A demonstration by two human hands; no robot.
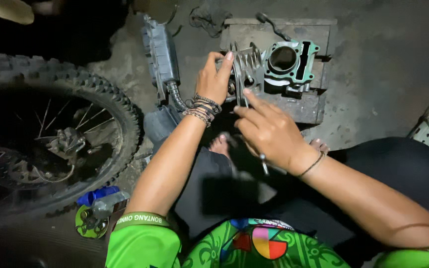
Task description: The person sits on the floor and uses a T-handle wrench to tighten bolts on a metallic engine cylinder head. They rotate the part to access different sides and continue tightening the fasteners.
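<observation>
Our green sleeves nearest, our left hand (213,79) gripping a finned metal engine part (244,64) on the wooden block (304,106), our right hand (269,131) pinching its thin edge, green-gasketed engine cylinder (289,62) just beside, knobbly motorcycle wheel (50,134) at left

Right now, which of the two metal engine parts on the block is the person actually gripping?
The finned silver part, gripped by the left hand. The green-gasketed cylinder beside it sits untouched.
</observation>
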